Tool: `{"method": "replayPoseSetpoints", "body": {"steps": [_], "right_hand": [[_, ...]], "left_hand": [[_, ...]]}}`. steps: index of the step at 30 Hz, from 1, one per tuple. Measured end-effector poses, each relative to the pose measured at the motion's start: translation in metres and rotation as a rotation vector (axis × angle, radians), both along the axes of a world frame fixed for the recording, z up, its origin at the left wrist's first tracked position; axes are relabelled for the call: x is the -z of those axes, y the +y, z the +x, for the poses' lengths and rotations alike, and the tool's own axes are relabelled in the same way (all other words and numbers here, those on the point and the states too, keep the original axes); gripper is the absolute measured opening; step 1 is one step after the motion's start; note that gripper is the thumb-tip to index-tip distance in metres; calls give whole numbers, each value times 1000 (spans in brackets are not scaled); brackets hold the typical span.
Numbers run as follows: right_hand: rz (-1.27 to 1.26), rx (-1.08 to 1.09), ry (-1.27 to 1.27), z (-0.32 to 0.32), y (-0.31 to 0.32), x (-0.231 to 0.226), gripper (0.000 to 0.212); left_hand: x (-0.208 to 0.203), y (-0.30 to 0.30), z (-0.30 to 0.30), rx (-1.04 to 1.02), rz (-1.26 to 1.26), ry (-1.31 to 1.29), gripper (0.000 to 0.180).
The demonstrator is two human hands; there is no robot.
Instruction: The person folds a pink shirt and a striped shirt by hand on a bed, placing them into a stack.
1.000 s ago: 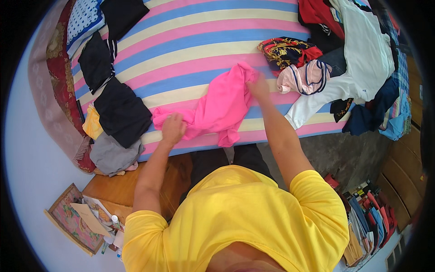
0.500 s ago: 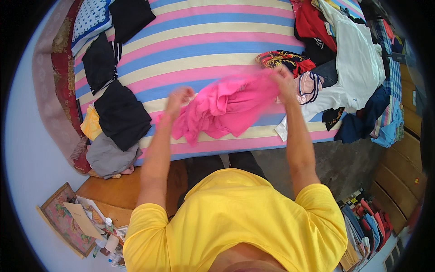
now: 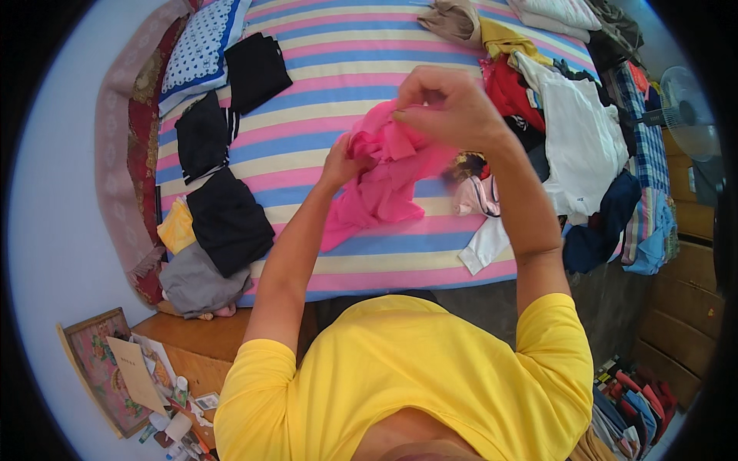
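Observation:
A bright pink garment [image 3: 384,180] hangs bunched up over the striped bed sheet [image 3: 338,84]; its kind is not clear from the folds. My left hand [image 3: 344,161] is closed on its left side, the fingertips partly hidden in the cloth. Higher up and to the right, my right hand [image 3: 453,107] pinches the upper edge of the same cloth between thumb and fingers, slightly blurred. The lower part of the fabric drapes toward the near edge of the bed.
Folded black clothes [image 3: 229,219], a grey garment [image 3: 204,280] and a yellow cloth [image 3: 177,228] lie along the left. On the right is a loose heap with a white shirt [image 3: 584,138], a red garment [image 3: 523,107] and a pale pink piece [image 3: 477,196]. A fan [image 3: 689,107] stands beyond.
Both hands have risen away from me and come closer together, the right one moving leftward. The pink garment, stretched between them before, is now gathered and lifted. The view has shifted slightly.

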State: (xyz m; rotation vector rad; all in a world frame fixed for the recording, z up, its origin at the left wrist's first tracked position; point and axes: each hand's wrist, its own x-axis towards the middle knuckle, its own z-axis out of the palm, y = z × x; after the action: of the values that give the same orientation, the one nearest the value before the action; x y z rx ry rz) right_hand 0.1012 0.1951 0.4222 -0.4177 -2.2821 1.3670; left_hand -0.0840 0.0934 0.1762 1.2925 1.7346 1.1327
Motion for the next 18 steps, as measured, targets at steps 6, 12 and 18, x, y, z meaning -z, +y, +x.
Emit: {"method": "replayPoseSetpoints", "body": {"steps": [6,12,18], "right_hand": [[548,187,-230,34,39,-31,42],[344,375,-492,54,128,23,37],[402,416,-197,21,126,-44,35]], "left_hand": [[-55,-1,-90,-163,-89,-376,15],[-163,30,-146,-243,293,48,11],[-286,35,-164,-270,519,-29,11]]}}
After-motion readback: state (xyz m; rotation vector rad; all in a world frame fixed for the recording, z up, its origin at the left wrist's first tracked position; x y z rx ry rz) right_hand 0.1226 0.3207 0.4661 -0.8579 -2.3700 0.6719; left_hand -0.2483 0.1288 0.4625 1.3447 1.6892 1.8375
